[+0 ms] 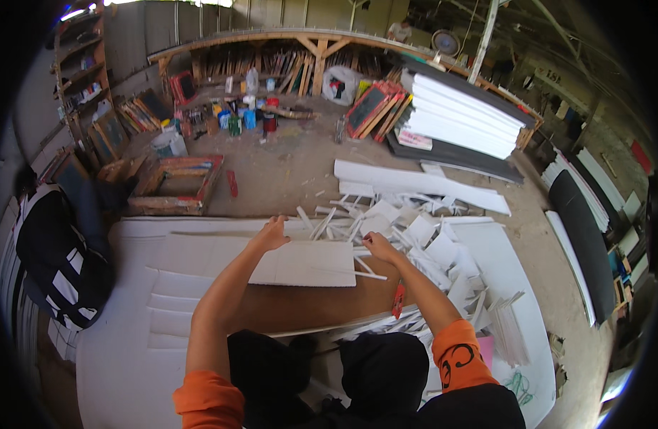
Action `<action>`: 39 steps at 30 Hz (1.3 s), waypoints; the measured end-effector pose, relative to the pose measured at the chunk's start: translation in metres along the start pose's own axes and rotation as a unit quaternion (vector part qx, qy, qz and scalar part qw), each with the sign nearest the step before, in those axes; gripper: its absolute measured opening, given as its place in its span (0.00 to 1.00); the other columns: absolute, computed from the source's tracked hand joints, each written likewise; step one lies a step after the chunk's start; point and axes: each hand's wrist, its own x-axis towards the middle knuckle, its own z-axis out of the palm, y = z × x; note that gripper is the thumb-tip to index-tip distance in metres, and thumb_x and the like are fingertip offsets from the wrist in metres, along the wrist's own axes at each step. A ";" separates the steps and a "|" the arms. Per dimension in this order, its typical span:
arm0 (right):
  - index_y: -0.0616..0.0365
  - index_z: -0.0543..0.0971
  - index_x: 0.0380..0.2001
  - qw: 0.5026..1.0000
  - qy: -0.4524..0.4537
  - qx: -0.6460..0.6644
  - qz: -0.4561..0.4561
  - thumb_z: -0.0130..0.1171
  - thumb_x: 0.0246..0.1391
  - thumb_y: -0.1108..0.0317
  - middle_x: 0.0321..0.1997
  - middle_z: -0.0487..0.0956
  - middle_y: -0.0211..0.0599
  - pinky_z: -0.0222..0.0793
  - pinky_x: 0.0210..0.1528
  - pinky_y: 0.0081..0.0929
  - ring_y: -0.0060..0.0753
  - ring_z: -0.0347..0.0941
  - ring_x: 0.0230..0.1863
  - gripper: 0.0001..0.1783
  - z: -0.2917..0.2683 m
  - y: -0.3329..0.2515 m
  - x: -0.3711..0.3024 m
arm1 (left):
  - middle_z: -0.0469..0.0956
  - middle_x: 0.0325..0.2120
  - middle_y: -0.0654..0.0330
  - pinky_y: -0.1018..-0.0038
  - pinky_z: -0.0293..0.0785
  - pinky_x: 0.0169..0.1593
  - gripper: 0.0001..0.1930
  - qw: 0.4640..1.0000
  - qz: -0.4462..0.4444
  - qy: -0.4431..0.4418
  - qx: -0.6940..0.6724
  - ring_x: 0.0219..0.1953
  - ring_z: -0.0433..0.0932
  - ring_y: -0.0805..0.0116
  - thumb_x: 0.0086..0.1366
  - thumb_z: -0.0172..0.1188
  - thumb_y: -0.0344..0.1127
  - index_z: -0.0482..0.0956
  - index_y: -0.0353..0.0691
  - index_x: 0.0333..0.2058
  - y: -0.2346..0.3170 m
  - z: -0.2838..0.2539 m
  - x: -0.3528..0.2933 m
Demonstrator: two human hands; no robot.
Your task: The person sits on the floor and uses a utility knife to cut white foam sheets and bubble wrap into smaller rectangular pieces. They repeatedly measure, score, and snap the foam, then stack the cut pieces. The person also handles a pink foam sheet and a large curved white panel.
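At the left of the frame, toward the top, a wooden frame [175,187] lies on the floor; right of it, near centre, the left hand [273,234], thumb and fingers spread, is at the upper edge of the white board [311,263], which lies partly over a brown sheet [307,306]. Right of centre, the right hand [377,244] has bent fingers, and whether they pinch anything cannot be told; a red cutter [398,299] lies below it, with white scraps [443,252] to the right.
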 end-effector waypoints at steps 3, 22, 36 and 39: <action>0.66 0.72 0.30 0.999 0.003 0.033 0.033 0.50 0.46 0.61 0.28 0.73 0.56 0.64 0.37 0.39 0.53 0.69 0.33 0.16 0.039 0.037 0.004 | 0.62 0.42 0.41 0.56 0.62 0.46 0.31 0.999 0.031 -0.037 0.005 0.44 0.64 0.40 0.43 0.61 0.37 0.58 0.38 0.46 -0.028 0.039 0.009; 0.68 0.65 0.41 0.877 0.149 0.316 0.330 0.57 0.42 0.64 0.38 0.71 0.47 0.61 0.41 0.28 0.37 0.67 0.40 0.24 0.159 0.062 0.019 | 0.60 0.43 0.48 0.59 0.70 0.41 0.30 0.990 0.069 -0.104 0.067 0.44 0.62 0.45 0.43 0.60 0.33 0.59 0.40 0.47 -0.053 0.134 -0.028; 0.63 0.67 0.39 0.875 0.330 0.351 -0.049 0.52 0.48 0.69 0.33 0.69 0.32 0.56 0.42 0.21 0.23 0.61 0.36 0.15 -0.071 -0.069 -0.076 | 0.56 0.48 0.46 0.60 0.52 0.54 0.30 0.947 0.174 0.263 0.060 0.49 0.57 0.46 0.49 0.57 0.34 0.55 0.37 0.50 0.060 -0.031 0.002; 0.63 0.67 0.40 0.866 0.341 0.363 -0.053 0.52 0.48 0.69 0.36 0.70 0.34 0.55 0.46 0.21 0.24 0.63 0.40 0.15 -0.105 -0.068 -0.109 | 0.59 0.47 0.48 0.59 0.49 0.56 0.29 0.942 0.178 0.274 0.084 0.50 0.58 0.49 0.51 0.56 0.39 0.56 0.37 0.50 0.090 -0.044 0.004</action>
